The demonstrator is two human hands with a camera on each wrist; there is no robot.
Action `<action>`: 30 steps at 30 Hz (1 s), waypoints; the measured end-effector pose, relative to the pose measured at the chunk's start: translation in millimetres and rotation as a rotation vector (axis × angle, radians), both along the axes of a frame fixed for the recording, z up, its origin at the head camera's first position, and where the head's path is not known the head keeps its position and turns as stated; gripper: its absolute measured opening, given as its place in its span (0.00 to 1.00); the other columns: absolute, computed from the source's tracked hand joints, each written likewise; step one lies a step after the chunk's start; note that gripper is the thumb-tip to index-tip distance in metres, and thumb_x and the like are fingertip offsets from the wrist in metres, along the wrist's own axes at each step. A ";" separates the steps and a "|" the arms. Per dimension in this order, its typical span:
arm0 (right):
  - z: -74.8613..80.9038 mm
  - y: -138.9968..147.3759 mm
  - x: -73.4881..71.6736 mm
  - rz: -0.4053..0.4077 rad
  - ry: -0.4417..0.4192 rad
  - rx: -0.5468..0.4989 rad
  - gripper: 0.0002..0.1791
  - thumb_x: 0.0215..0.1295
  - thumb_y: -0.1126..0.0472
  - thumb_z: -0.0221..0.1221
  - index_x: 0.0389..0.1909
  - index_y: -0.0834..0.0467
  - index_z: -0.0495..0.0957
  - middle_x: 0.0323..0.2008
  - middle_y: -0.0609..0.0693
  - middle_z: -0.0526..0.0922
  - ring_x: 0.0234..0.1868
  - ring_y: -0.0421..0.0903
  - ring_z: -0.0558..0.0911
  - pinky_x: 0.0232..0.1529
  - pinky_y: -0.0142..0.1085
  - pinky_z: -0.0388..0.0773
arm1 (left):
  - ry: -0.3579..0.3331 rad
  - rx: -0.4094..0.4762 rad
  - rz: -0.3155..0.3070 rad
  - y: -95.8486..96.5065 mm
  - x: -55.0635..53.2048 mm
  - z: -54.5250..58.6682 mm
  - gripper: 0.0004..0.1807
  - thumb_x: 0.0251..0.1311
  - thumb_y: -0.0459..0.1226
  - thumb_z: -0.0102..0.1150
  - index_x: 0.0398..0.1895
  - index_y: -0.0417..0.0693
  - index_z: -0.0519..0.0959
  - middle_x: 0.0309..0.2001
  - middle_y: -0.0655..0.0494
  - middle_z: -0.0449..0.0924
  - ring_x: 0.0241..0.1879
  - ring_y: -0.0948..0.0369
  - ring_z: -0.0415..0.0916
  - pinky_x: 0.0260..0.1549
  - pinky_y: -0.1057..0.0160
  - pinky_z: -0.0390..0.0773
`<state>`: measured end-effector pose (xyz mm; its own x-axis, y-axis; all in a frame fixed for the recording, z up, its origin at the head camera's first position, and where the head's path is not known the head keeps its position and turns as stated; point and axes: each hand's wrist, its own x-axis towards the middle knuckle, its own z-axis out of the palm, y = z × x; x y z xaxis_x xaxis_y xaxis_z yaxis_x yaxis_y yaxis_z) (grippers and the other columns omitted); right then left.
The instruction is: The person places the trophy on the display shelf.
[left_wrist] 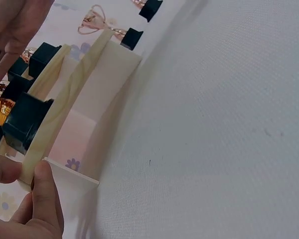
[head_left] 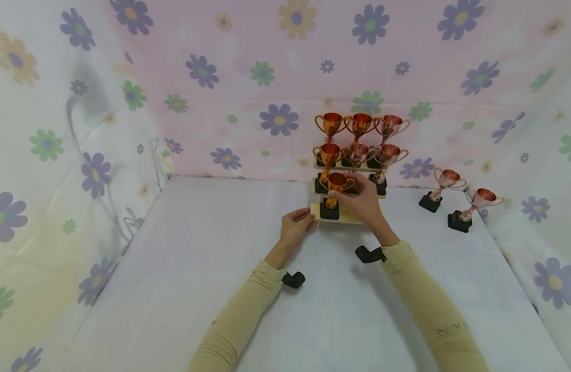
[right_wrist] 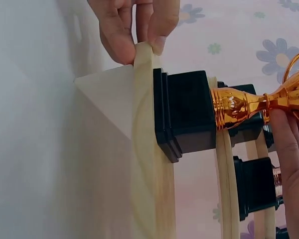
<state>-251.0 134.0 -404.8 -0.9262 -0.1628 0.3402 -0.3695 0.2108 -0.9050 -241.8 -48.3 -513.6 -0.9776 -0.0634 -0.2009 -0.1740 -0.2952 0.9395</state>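
Note:
A small gold trophy cup (head_left: 337, 181) with a black base (right_wrist: 189, 109) stands on the left part of the lowest board of a three-tier wooden display stand (head_left: 352, 217). My right hand (head_left: 363, 199) holds this cup at its stem and bowl, fingertips showing beside the gold stem in the right wrist view. At the same board's left end, my left hand (head_left: 296, 227) pinches the wood between thumb and fingers. The left wrist view shows the board's edge (left_wrist: 65, 104) with white supports beneath. Part of the lowest tier is hidden behind my right hand.
Gold and rose-gold trophies, among them a gold one (head_left: 332, 123), fill the two upper tiers. Right of the stand, two rose-gold trophies (head_left: 449, 178) (head_left: 484, 196) stand on the white table (head_left: 211, 248). Flowered cloth (head_left: 248, 77) hangs behind and at both sides.

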 end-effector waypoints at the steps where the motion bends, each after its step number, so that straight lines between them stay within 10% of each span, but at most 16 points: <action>1: -0.5 -1.4 -1.4 0.004 0.005 -0.005 0.27 0.60 0.71 0.70 0.60 0.73 0.76 0.54 0.69 0.79 0.42 0.35 0.81 0.42 0.22 0.83 | 0.001 0.002 0.002 0.1 -0.2 -0.1 0.18 0.66 0.25 0.61 0.57 0.27 0.77 0.48 0.39 0.83 0.40 0.62 0.82 0.48 0.62 0.86; 30: -12.0 -10.4 -7.2 -0.003 0.021 -0.086 0.27 0.58 0.71 0.71 0.59 0.71 0.77 0.46 0.53 0.83 0.39 0.34 0.82 0.40 0.25 0.84 | 0.007 -0.007 -0.001 -0.2 1.4 0.9 0.18 0.66 0.26 0.62 0.57 0.28 0.77 0.48 0.40 0.83 0.38 0.63 0.82 0.47 0.61 0.86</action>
